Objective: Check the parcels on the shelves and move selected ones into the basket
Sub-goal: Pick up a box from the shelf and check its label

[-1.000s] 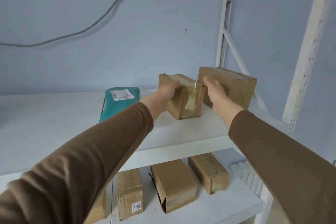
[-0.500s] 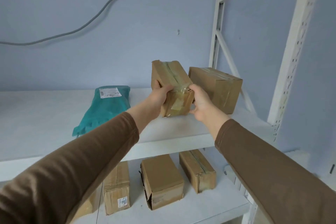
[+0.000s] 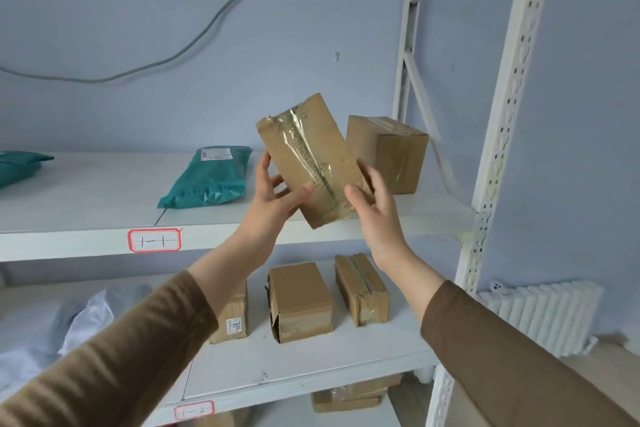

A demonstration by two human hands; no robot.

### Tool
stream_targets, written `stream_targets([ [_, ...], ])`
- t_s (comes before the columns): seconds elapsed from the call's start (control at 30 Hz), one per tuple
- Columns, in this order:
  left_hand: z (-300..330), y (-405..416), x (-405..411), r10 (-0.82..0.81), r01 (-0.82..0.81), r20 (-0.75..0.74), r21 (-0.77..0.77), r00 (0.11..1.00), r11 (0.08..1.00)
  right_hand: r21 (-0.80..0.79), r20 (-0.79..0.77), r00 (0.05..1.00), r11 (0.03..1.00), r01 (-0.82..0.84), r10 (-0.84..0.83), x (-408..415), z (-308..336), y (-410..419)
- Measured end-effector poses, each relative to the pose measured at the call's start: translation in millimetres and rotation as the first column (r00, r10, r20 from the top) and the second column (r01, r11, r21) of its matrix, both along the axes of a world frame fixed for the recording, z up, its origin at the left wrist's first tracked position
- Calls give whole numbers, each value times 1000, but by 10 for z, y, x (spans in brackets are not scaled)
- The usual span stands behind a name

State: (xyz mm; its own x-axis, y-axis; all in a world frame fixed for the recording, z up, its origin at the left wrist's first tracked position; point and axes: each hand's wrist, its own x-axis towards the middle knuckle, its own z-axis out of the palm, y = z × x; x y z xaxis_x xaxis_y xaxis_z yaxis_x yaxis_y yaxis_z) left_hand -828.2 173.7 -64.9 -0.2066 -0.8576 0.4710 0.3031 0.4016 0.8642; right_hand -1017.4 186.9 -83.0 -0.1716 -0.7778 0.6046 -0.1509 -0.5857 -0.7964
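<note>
room: pale blue wall (image 3: 173, 3) behind, grey cable (image 3: 194, 42) drooping across it; white radiator (image 3: 543, 315) low, far R of R hand
surface: white metal shelf rack; upper shelf (image 3: 86, 198) behind/just under both hands, red-bordered label (image 3: 154, 240) on its front edge, L-below L hand; perforated upright (image 3: 502, 135) R of R hand
lower shelf (image 3: 294, 357): under the forearms, another red label (image 3: 194, 411) on its edge
around, upper: teal poly mailer (image 3: 211, 180) w/ white sticker, lying flat just L of L hand; 2nd teal mailer (image 3: 17, 166) far L, cut by frame; brown carton (image 3: 391, 152) behind-R of held parcel, on the shelf, partly hidden by it
around, lower: 3 brown cartons below the hands – left one (image 3: 232, 319) w/ sticker, half hidden by L forearm; middle carton (image 3: 299, 302) torn at corner; right carton (image 3: 362, 288) taped lengthwise; white/grey soft bags (image 3: 79, 315) far L-below
bottom level: more cartons (image 3: 349, 395), mostly hidden
in the way: nothing betw hands and parcel; sleeves block part of lower shelf
held parcel (image 3: 311, 159): brown cardboard box, off the shelf, in the air betw both hands, tilted w/ top leaning L; shiny clear tape down the long face, creased, edges scuffed
left hand (image 3: 273, 194): curled round parcel's lower L side, thumb on front face, fingers going behind
right hand (image 3: 374, 201): curled on lower R edge, thumb on taped face
basket: not in view
</note>
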Motion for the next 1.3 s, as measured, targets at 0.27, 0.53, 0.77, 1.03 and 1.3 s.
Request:
stream_targets([
  [0.27,-50,194,-107,-134,216,-247,341,960,915,-623,-469,657,748,228,-590,-57,-109,259],
  [0.53,-168,175,-104,-55,142,-296,282,954,949,-622,-571,593,771,139,-568,-1,-200,387],
  [0.77,-158,138,-26,277,-249,68,-275,958,929,15,69,980,983,183,-184,-83,-14,628],
  [1.03,-217,48,175,445,-131,410,-601,796,788,277,249,967,952,-129,59,-252,49,456],
  [1.3,142,62,73,28,-9,384,-52,923,999,385,159,966,889,-249,202,-163,-90,479],
])
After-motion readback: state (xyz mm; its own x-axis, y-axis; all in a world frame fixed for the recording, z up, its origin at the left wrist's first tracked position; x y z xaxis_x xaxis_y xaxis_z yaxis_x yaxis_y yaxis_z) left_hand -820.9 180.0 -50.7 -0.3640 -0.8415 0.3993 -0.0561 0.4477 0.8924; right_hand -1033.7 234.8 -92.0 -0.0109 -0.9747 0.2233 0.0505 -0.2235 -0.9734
